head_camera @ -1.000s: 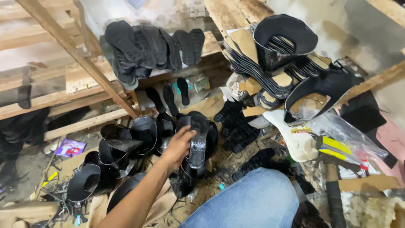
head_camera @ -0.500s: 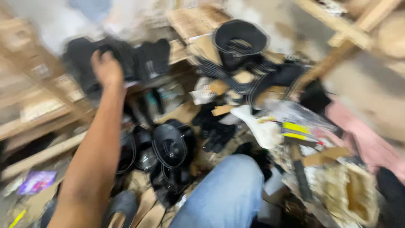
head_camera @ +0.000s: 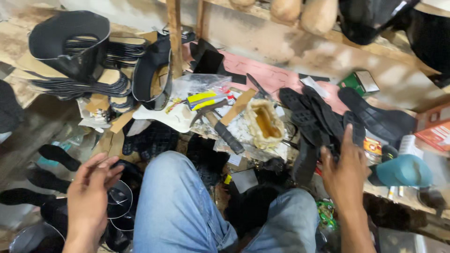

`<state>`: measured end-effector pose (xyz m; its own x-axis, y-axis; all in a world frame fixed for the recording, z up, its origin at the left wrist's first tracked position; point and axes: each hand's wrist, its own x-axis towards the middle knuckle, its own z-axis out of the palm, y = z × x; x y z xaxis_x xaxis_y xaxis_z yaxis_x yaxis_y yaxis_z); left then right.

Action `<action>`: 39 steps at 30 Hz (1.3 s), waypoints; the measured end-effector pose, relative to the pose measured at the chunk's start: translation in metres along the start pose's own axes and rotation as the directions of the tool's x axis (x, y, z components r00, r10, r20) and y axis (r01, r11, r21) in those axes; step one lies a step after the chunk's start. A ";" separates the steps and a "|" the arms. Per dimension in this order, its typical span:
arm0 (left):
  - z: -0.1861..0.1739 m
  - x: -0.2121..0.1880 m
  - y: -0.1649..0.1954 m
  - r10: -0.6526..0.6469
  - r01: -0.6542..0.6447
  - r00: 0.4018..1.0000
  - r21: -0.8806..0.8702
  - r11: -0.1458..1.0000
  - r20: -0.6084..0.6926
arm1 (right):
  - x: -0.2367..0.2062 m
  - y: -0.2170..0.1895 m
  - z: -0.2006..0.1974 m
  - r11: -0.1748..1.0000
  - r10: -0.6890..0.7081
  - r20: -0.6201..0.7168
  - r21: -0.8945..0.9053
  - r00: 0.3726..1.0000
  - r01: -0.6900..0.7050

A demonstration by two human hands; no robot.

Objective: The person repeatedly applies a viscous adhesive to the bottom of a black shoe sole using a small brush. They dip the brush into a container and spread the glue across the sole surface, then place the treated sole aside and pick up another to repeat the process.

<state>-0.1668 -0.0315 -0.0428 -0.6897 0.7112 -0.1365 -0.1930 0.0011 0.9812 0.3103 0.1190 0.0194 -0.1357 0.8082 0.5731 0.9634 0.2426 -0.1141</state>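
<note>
Fingers of the right hand [head_camera: 346, 174] are spread and press on the nearest of the black shoe soles [head_camera: 323, 119] fanned on the pink work surface [head_camera: 262, 75]; nothing is gripped. A second ago this view pointed at a rack of dark pieces where the left arm reached up; now the head has swung right and the left hand [head_camera: 91, 192] hangs loose and empty, fingers half curled, above a heap of black shoe uppers [head_camera: 119, 199]. Attention has moved (so it seems) from the uppers to the soles. Between both lies the denim-clad knee [head_camera: 180, 206]. Further out, a crusted glue pot [head_camera: 266, 122] holds amber glue, a knife [head_camera: 225, 133] lies beside it, and a clear plastic bag [head_camera: 199, 86] holds small yellow items.
</note>
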 end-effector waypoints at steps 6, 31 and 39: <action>0.025 -0.020 0.019 0.016 -0.020 0.995 0.039 0.999 0.103 | 0.041 0.026 0.041 0.997 0.020 0.009 0.078 1.000 -0.021; 0.155 -0.126 0.051 0.638 -0.946 0.324 0.261 0.195 0.699 | 0.019 -0.087 -0.116 0.202 -0.105 0.518 0.847 0.849 -0.492; 0.117 -0.127 0.011 -0.255 0.341 0.763 -0.034 0.939 0.593 | 0.056 -0.078 -0.011 0.825 -0.272 0.375 0.565 0.886 0.015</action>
<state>0.0001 -0.0396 0.0017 -0.0632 0.9597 -0.2739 -0.4403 0.2195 0.8706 0.2303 0.1392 0.0692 -0.4693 0.8513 0.2346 0.6624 0.5151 -0.5440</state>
